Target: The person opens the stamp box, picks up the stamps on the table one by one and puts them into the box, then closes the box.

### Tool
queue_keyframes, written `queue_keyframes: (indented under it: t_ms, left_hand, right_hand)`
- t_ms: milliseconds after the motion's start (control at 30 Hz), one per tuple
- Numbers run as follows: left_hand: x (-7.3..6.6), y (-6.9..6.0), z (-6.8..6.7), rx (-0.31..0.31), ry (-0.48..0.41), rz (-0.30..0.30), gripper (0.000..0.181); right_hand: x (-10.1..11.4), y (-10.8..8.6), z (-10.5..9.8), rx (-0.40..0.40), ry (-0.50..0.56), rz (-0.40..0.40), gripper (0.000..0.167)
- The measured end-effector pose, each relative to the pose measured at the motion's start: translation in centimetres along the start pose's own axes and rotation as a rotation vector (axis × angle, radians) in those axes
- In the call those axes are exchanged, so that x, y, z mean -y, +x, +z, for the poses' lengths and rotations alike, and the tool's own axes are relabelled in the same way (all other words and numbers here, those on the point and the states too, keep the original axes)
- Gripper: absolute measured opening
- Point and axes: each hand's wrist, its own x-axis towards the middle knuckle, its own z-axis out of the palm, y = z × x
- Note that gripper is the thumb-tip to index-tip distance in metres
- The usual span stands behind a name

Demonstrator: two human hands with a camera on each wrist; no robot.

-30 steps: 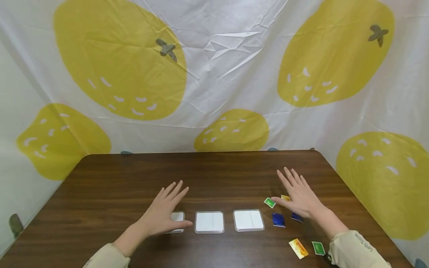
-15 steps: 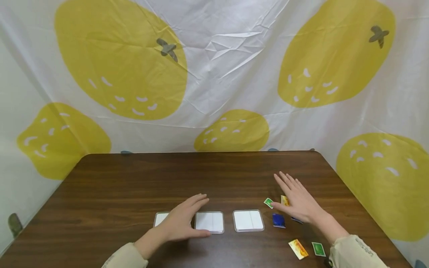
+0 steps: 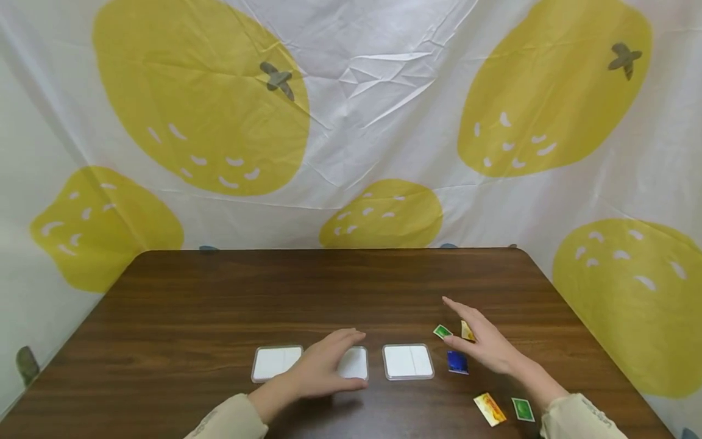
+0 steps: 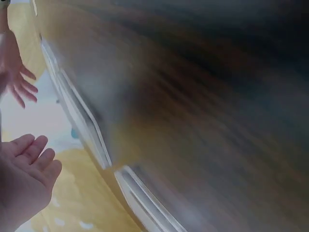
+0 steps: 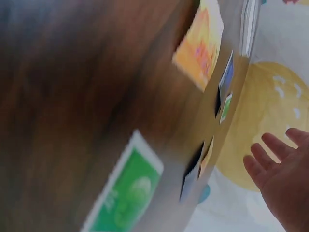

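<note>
My left hand [image 3: 325, 367] hovers over the middle of three shallow clear cases with white inserts, its thumb apart from its fingers and nothing held. It hides part of that middle case [image 3: 355, 363]. The left case [image 3: 272, 361] and right case [image 3: 408, 361] lie on either side. My right hand [image 3: 489, 346], fingers extended and holding nothing, is above small stamps with toothed edges. Near its thumb are a green stamp [image 3: 442, 331], a yellow stamp [image 3: 467, 330] and a blue stamp [image 3: 457, 362]. Closer to me lie an orange-yellow stamp [image 3: 490, 409] and another green stamp [image 5: 126, 193].
The brown wooden table [image 3: 219, 292] carries all of these, the cases in a row and the stamps scattered at the right. A white cloth [image 3: 378, 134] printed with big yellow fruit hangs behind the table. In the right wrist view, a dark-blue stamp [image 5: 191, 175] stands partly raised.
My left hand has moved rightward from the left case to the middle one, uncovering the left case. My right hand has turned and lowered slightly, now covering the second blue stamp in the head view.
</note>
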Motion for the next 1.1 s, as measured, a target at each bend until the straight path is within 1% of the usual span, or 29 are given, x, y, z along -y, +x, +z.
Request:
queue_keyframes:
  t_ms: [100, 167, 233, 300, 400, 500, 667, 800, 933, 1100]
  left_hand:
    - [-0.3, 0.5, 0.4, -0.007, 0.018, 0.024, 0.068]
    - [-0.4, 0.7, 0.7, -0.011, 0.029, 0.029, 0.066]
    - [-0.5, 1.0, 1.0, -0.019, 0.038, 0.031, 0.065]
    - [-0.6, 1.2, 1.2, -0.025, 0.053, 0.032, 0.066]
    - [-0.7, 1.5, 1.6, -0.029, 0.061, 0.025, 0.070]
    - [-1.0, 1.8, 1.8, -0.029, 0.075, 0.004, 0.072]
    - [-1.4, 2.4, 2.2, -0.009, 0.116, -0.040, 0.075]
    - [-1.6, 3.0, 2.5, 0.015, 0.111, -0.085, 0.074]
    - [-1.6, 3.5, 2.9, 0.033, 0.095, -0.112, 0.069]
    - [-1.7, 3.9, 3.1, 0.058, 0.101, -0.134, 0.066]
  right_hand:
    - [0.4, 0.1, 0.4, 0.011, 0.132, -0.019, 0.054]
    - [0.6, 0.1, 0.7, 0.026, 0.205, -0.036, 0.051]
    - [0.7, 0.1, 1.1, 0.050, 0.250, -0.040, 0.050]
    - [0.8, -0.1, 1.4, 0.078, 0.272, -0.027, 0.050]
    - [0.8, -0.3, 1.8, 0.115, 0.263, 0.004, 0.054]
    - [0.9, -0.3, 2.2, 0.141, 0.244, 0.013, 0.058]
    - [1.1, -0.2, 2.8, 0.189, 0.223, -0.010, 0.062]
    - [1.4, 0.0, 3.0, 0.228, 0.216, -0.020, 0.066]
    - [1.6, 0.1, 3.0, 0.246, 0.193, -0.023, 0.067]
    - [1.7, 0.3, 3.0, 0.254, 0.132, -0.053, 0.065]
